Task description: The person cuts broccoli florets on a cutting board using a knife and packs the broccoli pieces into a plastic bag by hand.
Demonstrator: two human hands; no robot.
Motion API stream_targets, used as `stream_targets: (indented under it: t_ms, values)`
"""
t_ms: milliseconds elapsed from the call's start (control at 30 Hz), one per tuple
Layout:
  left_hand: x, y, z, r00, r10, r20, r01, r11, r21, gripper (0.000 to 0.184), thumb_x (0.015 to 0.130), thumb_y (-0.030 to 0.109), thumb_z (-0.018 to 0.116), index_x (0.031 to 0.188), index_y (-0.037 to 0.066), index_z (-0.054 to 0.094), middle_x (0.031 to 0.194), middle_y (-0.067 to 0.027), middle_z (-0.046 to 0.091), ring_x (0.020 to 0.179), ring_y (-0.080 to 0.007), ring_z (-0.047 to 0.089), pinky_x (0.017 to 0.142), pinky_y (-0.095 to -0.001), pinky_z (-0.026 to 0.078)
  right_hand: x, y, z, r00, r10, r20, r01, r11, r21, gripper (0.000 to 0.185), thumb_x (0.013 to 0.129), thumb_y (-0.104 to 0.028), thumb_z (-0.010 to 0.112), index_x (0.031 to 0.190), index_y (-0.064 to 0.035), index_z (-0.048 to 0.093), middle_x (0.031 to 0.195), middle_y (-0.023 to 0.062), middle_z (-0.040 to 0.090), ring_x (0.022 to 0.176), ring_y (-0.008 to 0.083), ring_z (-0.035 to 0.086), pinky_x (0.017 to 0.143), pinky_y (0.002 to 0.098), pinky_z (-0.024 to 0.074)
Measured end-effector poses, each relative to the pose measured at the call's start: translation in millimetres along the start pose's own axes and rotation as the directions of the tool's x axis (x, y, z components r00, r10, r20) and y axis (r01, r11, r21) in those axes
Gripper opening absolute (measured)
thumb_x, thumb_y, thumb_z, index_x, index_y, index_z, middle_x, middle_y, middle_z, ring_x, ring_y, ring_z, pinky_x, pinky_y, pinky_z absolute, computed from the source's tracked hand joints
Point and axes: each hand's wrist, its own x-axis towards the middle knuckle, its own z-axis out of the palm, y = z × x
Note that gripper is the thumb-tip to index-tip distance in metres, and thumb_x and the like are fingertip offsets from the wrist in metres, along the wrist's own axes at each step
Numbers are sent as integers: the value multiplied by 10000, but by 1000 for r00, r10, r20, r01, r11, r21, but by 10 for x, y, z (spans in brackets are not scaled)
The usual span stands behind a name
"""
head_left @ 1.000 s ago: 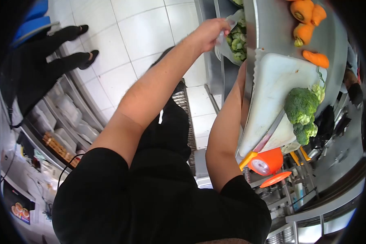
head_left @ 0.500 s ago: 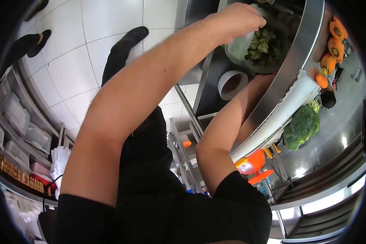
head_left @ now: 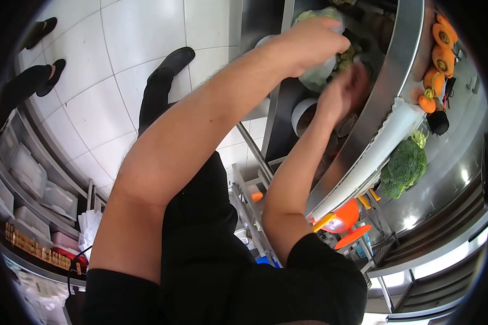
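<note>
My left hand (head_left: 321,44) grips a translucent plastic bag (head_left: 315,78) inside the shadowed steel compartment below the counter edge. Cut green florets (head_left: 350,57), which look like broccoli, lie beside the bag's mouth, partly covered by my hands. Just below them is my right hand (head_left: 346,91), smeared by motion, so its fingers and anything in them cannot be made out. A white bowl (head_left: 300,116) stands near my right wrist, with its inside mostly hidden.
On the steel counter to the right lie several carrots (head_left: 443,59), a broccoli head (head_left: 405,168) and a long white sheet or roll (head_left: 382,143) along the edge. An orange-red object (head_left: 344,216) sits near my right elbow. Another person's shoe (head_left: 51,78) stands on the tiled floor.
My right hand has come up out of the compartment toward the florets and bag. My left hand has shifted slightly left and down with the bag, whose upper part now shows.
</note>
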Motion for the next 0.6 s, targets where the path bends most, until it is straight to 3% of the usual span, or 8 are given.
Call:
stream_targets:
  t_ms: [33, 67, 133, 200, 233, 300, 433, 600]
  values:
    - [-13, 24, 0, 999, -45, -15, 44, 999, -16, 795, 923, 183, 717, 1649, 22, 437, 1507, -214, 608, 1357, -328, 599, 1130, -468, 471, 127, 100, 28, 974, -15, 226, 35, 996, -83, 430, 1045, -233, 675, 1419, -25, 635, 1373, 203, 671, 1285, 294, 640, 1117, 416, 487]
    - [-11, 34, 13, 999, -31, -21, 31, 999, -30, 773, 923, 194, 719, 1629, 15, 459, 1405, -173, 637, 1286, -291, 589, 1090, -456, 463, 271, 199, 82, 898, -13, 441, 87, 985, -147, 479, 1019, -258, 721, 1431, -34, 621, 1349, 216, 677, 1271, 308, 649, 1109, 414, 492]
    - [-19, -1, 85, 1000, -15, -25, 14, 998, -63, 734, 925, 217, 723, 1590, -1, 505, 1201, -91, 695, 1143, -218, 569, 1009, -431, 446, 488, 728, 233, 884, -189, 427, 350, 873, -338, 506, 987, -240, 738, 1419, -10, 610, 1359, 195, 671, 1304, 315, 632, 1111, 431, 476]
    - [-63, 98, 145, 1000, -26, 0, 26, 996, -88, 723, 913, 150, 681, 1598, 9, 499, 1273, -137, 685, 1150, -246, 591, 1019, -412, 465, 578, 756, 226, 903, -80, 421, 264, 878, -399, 531, 971, -242, 741, 1424, -3, 602, 1390, 204, 656, 1340, 343, 615, 1117, 457, 465]
    - [-58, 139, 149, 1000, -29, 10, 29, 995, -98, 721, 908, 117, 660, 1602, 13, 496, 1309, -160, 680, 1154, -260, 602, 1025, -403, 475, 677, 504, 167, 902, 118, 414, 44, 931, -361, 542, 971, -252, 736, 1436, -8, 599, 1417, 223, 643, 1359, 368, 605, 1122, 474, 462]
    - [118, 35, 144, 994, -8, 106, 24, 989, -146, 656, 899, 106, 654, 1534, -15, 540, 1282, -157, 689, 1091, -236, 592, 976, -384, 473, 808, 537, 79, 927, 160, 339, -20, 924, -383, 541, 976, -311, 741, 1435, -47, 625, 1373, 216, 671, 1290, 362, 643, 1080, 472, 495]
    - [-20, 179, 198, 998, -8, 61, 14, 994, -106, 554, 885, 99, 664, 1410, -63, 593, 1211, -145, 697, 920, -198, 567, 831, -328, 472, 1327, 1049, -96, 894, -248, 374, 437, 667, -604, 504, 1009, -387, 741, 1409, -87, 676, 1247, 150, 755, 1114, 297, 741, 981, 429, 573]
    - [93, 226, 242, 999, 9, 53, -14, 996, 89, 634, 890, 185, 712, 1450, -74, 567, 1147, -135, 694, 873, -189, 614, 718, -333, 500, 1788, 665, -244, 758, 188, 624, 336, 708, -621, 627, 1002, -425, 729, 1490, -49, 608, 1425, 243, 649, 1321, 368, 629, 1094, 464, 500]
